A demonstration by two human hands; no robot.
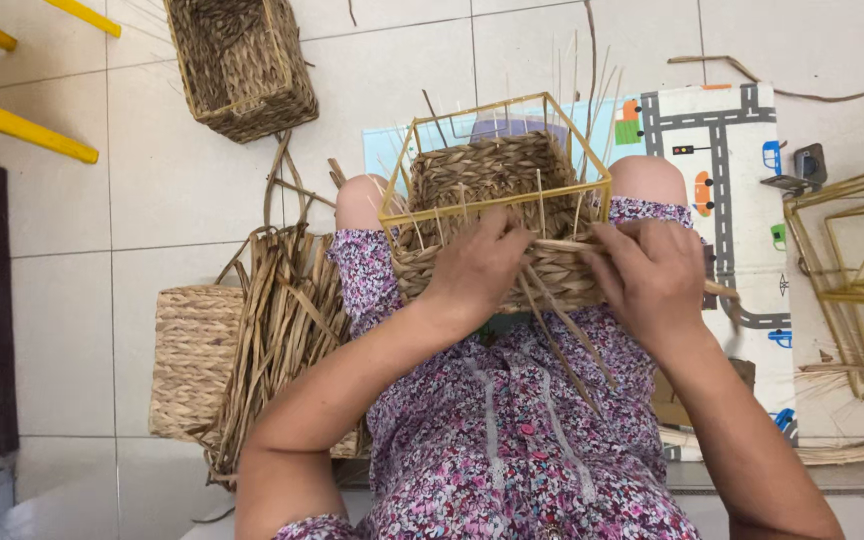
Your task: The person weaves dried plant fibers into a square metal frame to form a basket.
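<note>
Resting on the person's lap, the half-woven basket [497, 215] on its yellow wire frame sits tilted toward them, which keeps the near wall within easy reach of both hands. The left hand [477, 270] lies on that wall, fingers curled and pressing the woven rows. The right hand [652, 275] is closed around a dried strand [552, 330] (loose ends trail down over the floral dress [512, 440]). A bundle of dried leaves [277, 330] lies beside the left knee.
</note>
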